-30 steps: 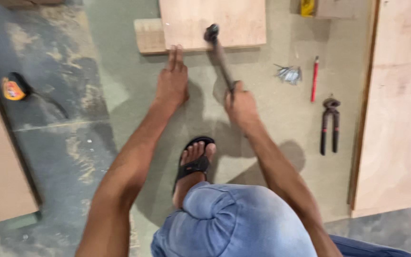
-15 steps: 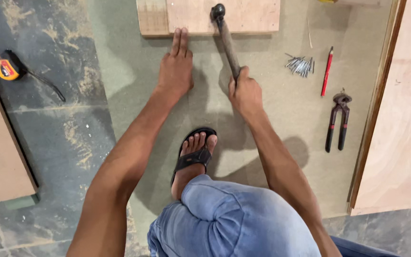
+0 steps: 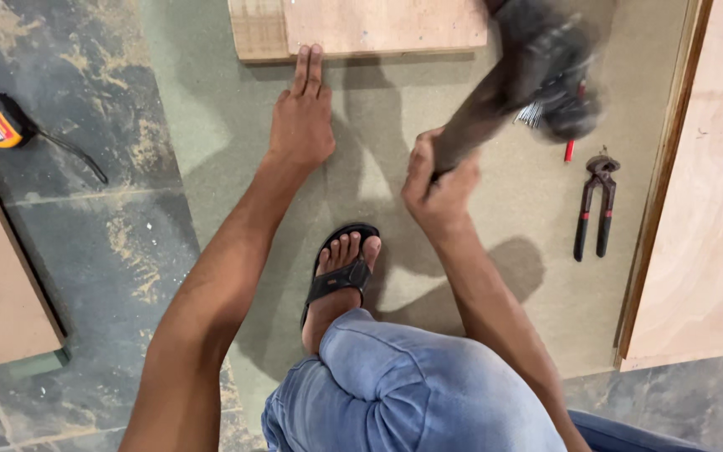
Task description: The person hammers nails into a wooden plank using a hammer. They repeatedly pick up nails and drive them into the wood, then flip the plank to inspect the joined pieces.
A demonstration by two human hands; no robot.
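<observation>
Landmark: the plywood piece (image 3: 378, 25) at the top edge of the grey-green board (image 3: 479, 318) that covered the floor

Left hand (image 3: 301, 125) lay flat on the board just below the plywood piece, palm down, fingers straight and close together, holding nothing; fingertips (image 3: 310, 57) reached the piece's lower edge, touching or nearly so

Right hand (image 3: 438, 188) was below and right of the plywood piece, fist wrapped tight round the handle of a hammer (image 3: 529, 75). Hammer was raised off the board and motion-blurred; its dark head sat just right of the piece's lower right corner, clear of the wood

Partly hidden behind the hammer head, right of the plywood piece: small pile of nails (image 3: 530, 115) and a red pencil (image 3: 570, 149), only the lower end showing

Pincers (image 3: 596, 209) with red-and-black handles lay further right and lower, near the tall wood panel (image 3: 705, 209)

Tape measure (image 3: 2, 124), yellow and black, sat well left of the plywood piece on the stone floor (image 3: 69, 243)

Sandalled foot (image 3: 340, 276) rested on the board below the piece, between the two forearms, with a denim-clad knee (image 3: 403, 385) under it
</observation>
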